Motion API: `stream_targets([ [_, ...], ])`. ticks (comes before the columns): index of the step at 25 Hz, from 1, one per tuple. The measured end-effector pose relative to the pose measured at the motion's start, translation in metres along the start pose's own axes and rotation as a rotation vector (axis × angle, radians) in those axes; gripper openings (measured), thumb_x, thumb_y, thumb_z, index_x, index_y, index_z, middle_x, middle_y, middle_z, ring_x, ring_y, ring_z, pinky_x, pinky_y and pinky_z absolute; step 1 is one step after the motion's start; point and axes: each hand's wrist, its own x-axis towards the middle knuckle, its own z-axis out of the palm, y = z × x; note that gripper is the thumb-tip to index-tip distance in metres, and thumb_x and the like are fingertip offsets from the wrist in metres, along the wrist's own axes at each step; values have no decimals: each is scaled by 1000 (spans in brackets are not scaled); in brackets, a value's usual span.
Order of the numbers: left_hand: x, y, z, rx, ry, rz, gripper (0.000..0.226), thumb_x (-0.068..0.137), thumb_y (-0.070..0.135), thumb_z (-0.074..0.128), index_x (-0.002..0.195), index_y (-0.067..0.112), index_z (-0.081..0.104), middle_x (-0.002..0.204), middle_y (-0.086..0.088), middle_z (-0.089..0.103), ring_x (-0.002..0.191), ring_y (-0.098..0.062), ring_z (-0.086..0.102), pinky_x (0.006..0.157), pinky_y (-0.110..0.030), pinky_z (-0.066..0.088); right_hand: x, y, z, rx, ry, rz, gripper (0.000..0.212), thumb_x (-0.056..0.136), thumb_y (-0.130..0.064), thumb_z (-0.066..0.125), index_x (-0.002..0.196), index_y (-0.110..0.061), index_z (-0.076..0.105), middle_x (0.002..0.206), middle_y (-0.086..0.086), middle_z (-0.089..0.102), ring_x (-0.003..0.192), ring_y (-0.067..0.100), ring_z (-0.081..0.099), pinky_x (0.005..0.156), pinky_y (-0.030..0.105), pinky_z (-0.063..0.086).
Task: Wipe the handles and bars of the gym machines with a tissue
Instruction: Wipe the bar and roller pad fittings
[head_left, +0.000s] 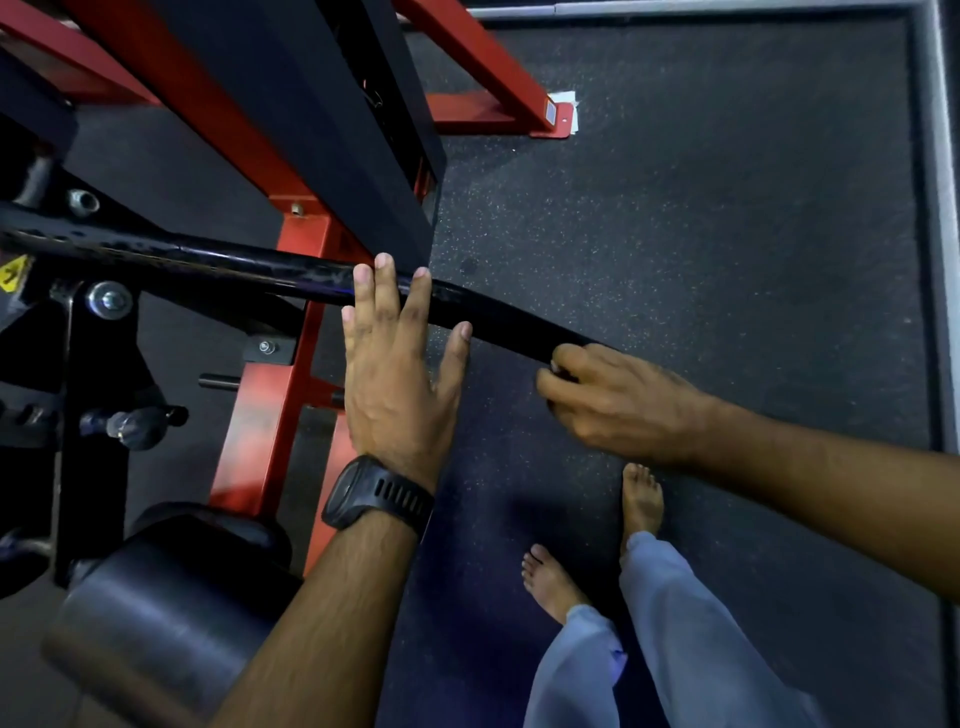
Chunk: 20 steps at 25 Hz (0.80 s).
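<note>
A long black bar (218, 260) of a red-framed gym machine (270, 374) runs from the left edge down to the right. My left hand (395, 364), with a black watch on the wrist, lies flat with straight fingers over the bar's middle. My right hand (618, 400) grips the bar's black handle end (509, 327), fingers curled round it. No tissue shows in either hand; anything under the palms is hidden.
A black roller pad (171, 613) sits at lower left under my left forearm. Bolts and a pin knob (140, 423) stick out of the machine's left side. My bare feet (641, 499) stand on dark speckled rubber floor. A white paper scrap (569, 98) lies by the frame's far foot.
</note>
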Motion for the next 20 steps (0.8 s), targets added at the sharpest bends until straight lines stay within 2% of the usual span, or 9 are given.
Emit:
stream_targets([
  [2, 4, 2, 1, 4, -1, -4, 54, 99, 36, 54, 145, 9, 45, 159, -14, 28, 149, -28, 14, 121, -43, 10, -10, 7, 0, -24, -41, 10, 54, 101, 1, 20, 89, -11, 71, 99, 5, 61, 89, 24, 55, 70, 33, 51],
  [4, 8, 4, 2, 13, -3, 12, 54, 99, 35, 54, 145, 10, 45, 158, -14, 29, 149, -28, 15, 121, -42, 10, -14, 18, -3, -56, -49, 37, 43, 99, -1, 30, 91, -9, 71, 102, 8, 62, 87, 25, 55, 70, 34, 52],
  [6, 13, 5, 1, 25, 12, 23, 53, 99, 35, 55, 145, 11, 44, 158, -13, 30, 149, -28, 15, 120, -40, 8, -19, 25, -5, 6, 41, 113, 32, 98, 0, 39, 96, -3, 70, 105, 13, 63, 87, 28, 57, 71, 35, 54],
  [10, 22, 12, 3, 15, 36, 2, 54, 98, 37, 55, 145, 11, 44, 158, -14, 31, 149, -30, 16, 120, -40, 9, -12, 17, -15, 380, 340, 562, 16, 97, 0, 59, 108, -1, 69, 106, 12, 63, 94, 23, 52, 80, 23, 41],
  [13, 23, 14, 7, 7, 47, -2, 56, 97, 38, 56, 144, 10, 45, 158, -16, 30, 149, -31, 15, 120, -40, 10, 16, 33, -14, 669, 484, 884, 23, 94, 5, 56, 105, -8, 70, 103, 2, 61, 94, 16, 57, 82, 25, 48],
  [14, 22, 14, 8, 5, 50, -5, 57, 97, 38, 56, 144, 9, 44, 158, -16, 28, 149, -31, 14, 120, -39, 10, 24, 41, -15, 761, 453, 903, 28, 92, 7, 55, 107, -10, 71, 104, 0, 62, 95, 13, 59, 84, 22, 49],
  [16, 16, 11, 10, -18, 42, -14, 59, 98, 38, 56, 146, 9, 41, 160, -15, 24, 150, -30, 10, 121, -34, 6, 23, 50, -13, 872, 347, 820, 31, 93, 5, 56, 114, -13, 72, 106, -3, 65, 97, 6, 62, 86, 14, 49],
  [18, 11, 7, 11, -53, 26, -9, 60, 98, 40, 54, 148, 9, 38, 161, -14, 20, 150, -29, 7, 122, -29, 1, 9, 55, -12, 969, 227, 811, 23, 96, -6, 61, 114, -16, 72, 104, -9, 68, 97, 2, 64, 86, 16, 51],
  [20, 4, 5, 12, -69, 20, -6, 61, 99, 41, 52, 149, 8, 37, 162, -15, 18, 151, -28, 4, 122, -30, 1, 4, 57, -10, 1103, 133, 898, 18, 97, -17, 63, 111, -19, 74, 101, -15, 71, 95, -3, 66, 87, 21, 53],
])
